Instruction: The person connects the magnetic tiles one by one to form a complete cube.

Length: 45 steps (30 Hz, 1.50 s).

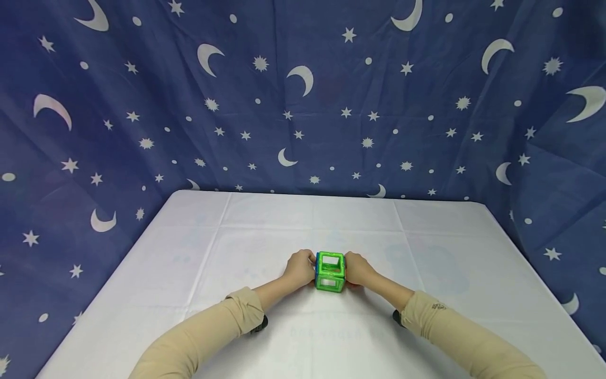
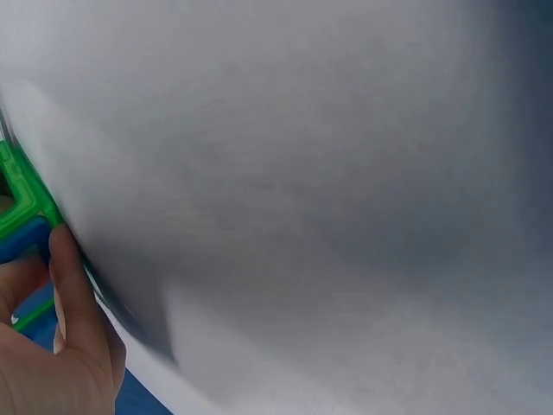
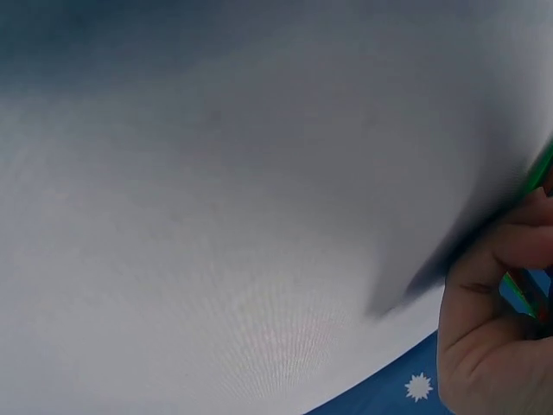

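Note:
A small cube of magnetic tiles [image 1: 330,277] is between my two hands at the middle of the table. Green window-frame tiles form its top and front; a blue tile [image 2: 26,239] makes up the left side, and a bit of orange shows at the right. My left hand [image 1: 300,269] grips the cube's left side, its fingertips on the blue and green edges in the left wrist view. On the opposite side, my right hand [image 1: 360,269] holds the cube with bent fingers. Most of its grip is cut off in the right wrist view, where a green edge [image 3: 542,168] shows.
A white cloth with fold lines covers the table [image 1: 265,221]. Behind it and at both sides hangs a dark blue curtain [image 1: 326,147] with white moons and stars. Beige sleeves [image 1: 208,331] cover both forearms, with a dark wrist device [image 1: 259,324] under the left cuff.

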Tool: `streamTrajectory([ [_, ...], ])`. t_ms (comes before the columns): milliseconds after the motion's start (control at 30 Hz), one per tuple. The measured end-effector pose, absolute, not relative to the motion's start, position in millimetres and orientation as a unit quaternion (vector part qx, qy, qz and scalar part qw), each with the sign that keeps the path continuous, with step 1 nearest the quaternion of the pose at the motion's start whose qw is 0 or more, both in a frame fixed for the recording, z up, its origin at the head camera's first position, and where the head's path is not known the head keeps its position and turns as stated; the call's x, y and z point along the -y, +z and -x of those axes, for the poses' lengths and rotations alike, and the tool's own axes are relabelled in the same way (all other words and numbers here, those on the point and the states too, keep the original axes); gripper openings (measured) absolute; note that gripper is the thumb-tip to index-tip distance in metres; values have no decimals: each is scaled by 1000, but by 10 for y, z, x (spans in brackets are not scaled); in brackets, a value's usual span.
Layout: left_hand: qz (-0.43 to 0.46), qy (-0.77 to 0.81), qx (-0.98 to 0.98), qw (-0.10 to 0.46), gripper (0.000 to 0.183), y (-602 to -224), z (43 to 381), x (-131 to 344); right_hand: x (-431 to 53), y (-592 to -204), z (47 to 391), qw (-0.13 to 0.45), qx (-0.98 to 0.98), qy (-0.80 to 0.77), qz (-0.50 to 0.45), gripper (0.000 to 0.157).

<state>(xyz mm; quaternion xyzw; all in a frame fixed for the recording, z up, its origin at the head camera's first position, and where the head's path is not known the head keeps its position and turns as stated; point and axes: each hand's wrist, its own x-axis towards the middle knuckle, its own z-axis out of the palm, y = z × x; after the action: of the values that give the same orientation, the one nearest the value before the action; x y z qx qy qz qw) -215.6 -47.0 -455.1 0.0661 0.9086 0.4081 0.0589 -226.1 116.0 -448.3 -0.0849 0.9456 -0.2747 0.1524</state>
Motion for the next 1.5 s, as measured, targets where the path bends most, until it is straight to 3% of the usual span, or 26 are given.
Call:
streamTrajectory([
  [300,-63,405,-910,55,18,-4549,2134,439,-1189,-4468,2307,174,-938,-284,95,25],
  [1100,-84,397,-912,63,21,-4541,2164,470,-1207,-4398,2355,204,-922,-296,145,34],
  [1500,-76,420,-903,54,17,-4570,2139,477,-1198,-4387,2327,189,-921,-309,146,33],
])
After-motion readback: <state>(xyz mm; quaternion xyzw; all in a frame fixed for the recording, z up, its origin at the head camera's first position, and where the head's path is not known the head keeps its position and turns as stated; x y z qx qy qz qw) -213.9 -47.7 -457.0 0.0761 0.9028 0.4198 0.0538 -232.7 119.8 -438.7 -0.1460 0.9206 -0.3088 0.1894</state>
